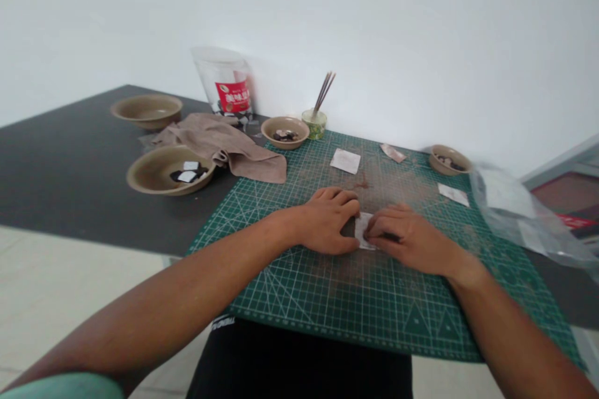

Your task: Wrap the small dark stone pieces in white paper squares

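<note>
Both of my hands rest on a green cutting mat (327, 299) and meet over a small white paper packet (362, 229). My left hand (327, 219) has its fingers curled down and presses on the packet's left side. From the right, my right hand (408, 238) pinches the same packet with its fingers closed. Most of the packet is hidden under the fingers. Brown dust stains the mat around the hands.
On the mat lie other white paper squares (345, 161) (453, 194) and a small wrapper (392, 152). Tan bowls (170, 169) (146, 110) (285, 131) (449, 159), a brown cloth (219, 143), a labelled bag (228, 88), a cup of sticks (315, 122) and a clear plastic bag (524, 215) surround it.
</note>
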`<state>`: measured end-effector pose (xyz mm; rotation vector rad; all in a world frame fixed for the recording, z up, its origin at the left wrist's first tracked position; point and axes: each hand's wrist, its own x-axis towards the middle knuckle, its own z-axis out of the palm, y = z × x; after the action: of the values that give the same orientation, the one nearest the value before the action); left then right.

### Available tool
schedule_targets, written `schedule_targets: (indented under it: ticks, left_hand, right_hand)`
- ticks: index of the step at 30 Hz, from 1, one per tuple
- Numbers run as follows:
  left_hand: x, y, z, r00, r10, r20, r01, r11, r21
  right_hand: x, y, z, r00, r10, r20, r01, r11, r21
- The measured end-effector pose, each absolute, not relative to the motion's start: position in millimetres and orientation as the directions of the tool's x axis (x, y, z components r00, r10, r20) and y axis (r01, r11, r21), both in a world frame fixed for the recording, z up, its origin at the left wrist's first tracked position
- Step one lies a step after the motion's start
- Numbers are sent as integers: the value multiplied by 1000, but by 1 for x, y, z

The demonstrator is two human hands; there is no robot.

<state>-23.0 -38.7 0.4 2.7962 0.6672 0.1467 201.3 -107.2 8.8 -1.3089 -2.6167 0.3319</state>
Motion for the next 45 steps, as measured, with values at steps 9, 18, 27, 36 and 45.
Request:
schedule_targets:
  ticks: [9, 18, 27, 36, 45]
  left_hand:
    - [-23, -38, -1, 890, 455, 33, 429, -859, 279]
    - [-23, -37, -4, 886, 461, 46, 433, -858, 275]
    - [-24, -37, -2, 887, 460, 35, 435, -858, 274]
    - [-24, -36, -4, 892, 449, 51, 422, -868, 260]
    - [-24, -37, -1, 891, 453, 34, 427, -862, 273]
  right_hand:
    - [202, -108, 11, -575, 817, 45, 777, 563, -280]
    - [200, -104, 10, -524, 848, 77, 825, 528, -204]
    - [200, -103, 10, -494, 863, 109, 843, 506, -181]
    - [197, -105, 11, -536, 840, 79, 807, 538, -243]
    - [196, -109, 11, -575, 815, 69, 768, 567, -299]
